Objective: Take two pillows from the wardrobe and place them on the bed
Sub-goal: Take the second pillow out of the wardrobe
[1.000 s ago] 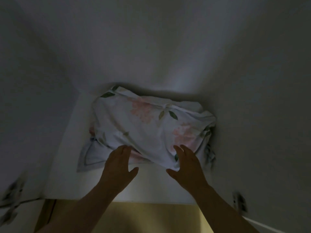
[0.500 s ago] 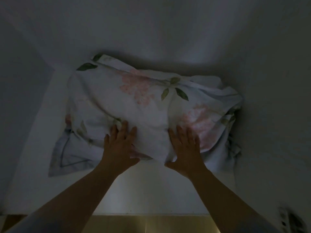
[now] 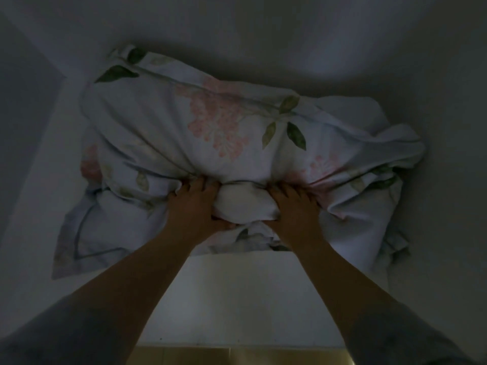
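A pale floral pillow (image 3: 216, 133) with pink blossoms and green leaves lies on top of a stack inside the dim wardrobe shelf (image 3: 237, 299). Beneath it a second pillow (image 3: 87, 233) with a blue line border sticks out at the lower left. My left hand (image 3: 193, 206) and my right hand (image 3: 292, 206) both grip the near edge of the top pillow, fingers dug into the fabric and bunching it between them. The fingertips are hidden in the folds.
The white shelf board runs under the stack toward me. Wardrobe walls close in at the left (image 3: 29, 127) and right (image 3: 453, 180), with the back wall (image 3: 263, 35) behind. A yellowish strip (image 3: 237, 358) shows below the shelf's front edge.
Both hands went from hovering open, to lying flat on the pillow, to gripping its near edge. The view has moved closer to the stack.
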The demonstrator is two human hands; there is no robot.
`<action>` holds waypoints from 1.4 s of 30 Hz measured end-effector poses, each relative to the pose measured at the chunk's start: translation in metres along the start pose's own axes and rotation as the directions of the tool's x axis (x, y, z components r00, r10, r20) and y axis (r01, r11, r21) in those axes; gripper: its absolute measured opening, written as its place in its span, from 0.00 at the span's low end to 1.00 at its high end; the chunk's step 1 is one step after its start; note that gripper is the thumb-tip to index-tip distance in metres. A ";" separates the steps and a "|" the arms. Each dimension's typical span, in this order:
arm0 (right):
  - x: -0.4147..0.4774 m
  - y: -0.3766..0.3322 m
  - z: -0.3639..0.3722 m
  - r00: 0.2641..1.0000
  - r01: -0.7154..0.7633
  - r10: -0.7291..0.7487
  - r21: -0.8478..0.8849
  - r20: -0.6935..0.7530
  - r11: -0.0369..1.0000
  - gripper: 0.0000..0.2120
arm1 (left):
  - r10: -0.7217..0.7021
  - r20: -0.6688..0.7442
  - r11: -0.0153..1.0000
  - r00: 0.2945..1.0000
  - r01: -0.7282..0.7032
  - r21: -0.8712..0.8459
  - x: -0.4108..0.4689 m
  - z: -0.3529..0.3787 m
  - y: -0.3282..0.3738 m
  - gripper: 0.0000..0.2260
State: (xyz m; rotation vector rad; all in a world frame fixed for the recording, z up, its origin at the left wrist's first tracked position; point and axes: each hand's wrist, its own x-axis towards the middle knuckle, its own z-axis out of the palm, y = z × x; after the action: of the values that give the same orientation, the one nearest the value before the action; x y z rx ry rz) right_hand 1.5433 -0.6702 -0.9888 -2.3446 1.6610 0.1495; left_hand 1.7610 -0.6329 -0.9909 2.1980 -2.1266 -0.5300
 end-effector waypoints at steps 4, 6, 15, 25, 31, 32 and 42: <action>0.012 0.001 -0.028 0.999 0.042 -0.042 0.021 0.015 0.999 0.18 | -0.022 0.014 1.000 1.000 0.022 0.002 0.003 -0.007 0.004 0.40; 0.017 0.001 -0.040 0.985 0.017 -0.027 0.059 0.173 0.998 0.23 | -0.040 0.041 0.999 0.998 0.040 -0.004 0.005 -0.014 0.006 0.35; -0.051 -0.025 -0.071 0.914 -0.270 0.117 0.367 0.389 0.890 0.28 | 0.012 0.109 0.973 0.994 0.014 -0.229 -0.040 -0.056 0.000 0.26; -0.173 -0.065 -0.171 0.946 -0.222 0.063 0.494 0.319 0.841 0.20 | -0.107 0.062 0.912 0.992 0.123 -0.392 -0.177 -0.152 0.042 0.15; -0.221 -0.101 -0.247 0.966 -0.190 0.057 0.541 0.254 0.819 0.26 | -0.156 -0.013 0.908 0.988 0.138 -0.397 -0.234 -0.229 0.064 0.28; -0.233 -0.107 -0.260 0.972 -0.177 0.059 0.540 0.228 0.823 0.25 | -0.152 -0.013 0.901 0.988 0.133 -0.413 -0.246 -0.243 0.068 0.30; -0.315 -0.150 -0.394 0.992 -0.103 0.040 0.600 0.118 0.793 0.20 | -0.221 -0.035 0.863 0.975 0.179 -0.472 -0.333 -0.379 0.101 0.25</action>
State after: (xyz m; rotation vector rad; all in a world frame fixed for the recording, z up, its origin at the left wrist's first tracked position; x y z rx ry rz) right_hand 1.5506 -0.4434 -0.5132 -1.7573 1.4655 -0.2240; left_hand 1.7640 -0.3921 -0.5357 2.1147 -1.5235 -0.8384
